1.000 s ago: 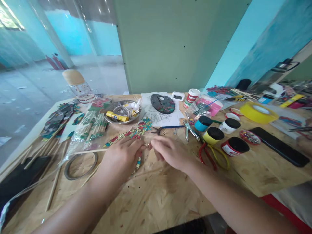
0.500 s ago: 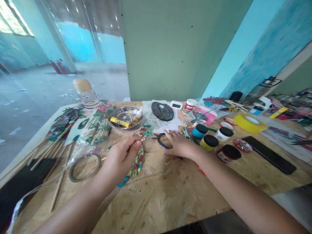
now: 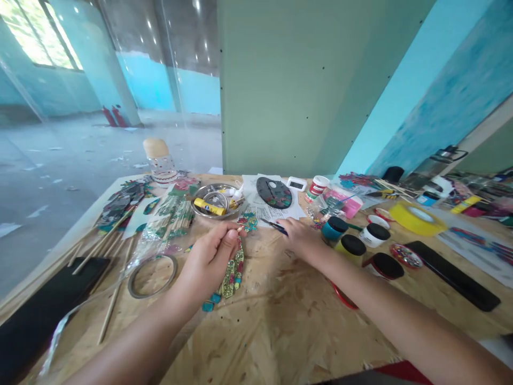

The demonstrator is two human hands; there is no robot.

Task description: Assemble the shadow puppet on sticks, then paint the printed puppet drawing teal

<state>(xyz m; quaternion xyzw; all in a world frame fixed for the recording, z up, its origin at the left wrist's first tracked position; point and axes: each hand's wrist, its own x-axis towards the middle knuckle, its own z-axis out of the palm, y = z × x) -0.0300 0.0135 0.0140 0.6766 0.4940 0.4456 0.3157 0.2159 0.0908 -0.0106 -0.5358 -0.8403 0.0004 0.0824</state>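
My left hand (image 3: pixel 216 254) is closed in a pinch, with a small pale tip showing at the thumb and forefinger; I cannot make out what it is. Right behind and below that hand lies a patterned cut-out figure (image 3: pixel 232 275) with yellow, red and teal strips. Its leafy upper part (image 3: pixel 248 220) shows beyond the fingertips, and the hand hides the middle. My right hand (image 3: pixel 298 238) is closed around slim pliers (image 3: pixel 276 225) with dark blue handles. Their jaws point left, towards the figure. Printed paper (image 3: pixel 294 209) lies just beyond.
A metal plate (image 3: pixel 196 211) holds a yellow glue stick and tape. A dark painted oval (image 3: pixel 274 192) rests on paper. Several paint jars (image 3: pixel 334 231) stand right, near yellow tape (image 3: pixel 417 218) and a black phone (image 3: pixel 452 275). Left are a tape ring (image 3: pixel 132 283) and wooden sticks (image 3: pixel 110 310).
My right hand, spread over the blue-handled pliers before, has closed on them and lifted them, with the jaws now together. My left hand keeps its pinch. The view has shifted slightly.
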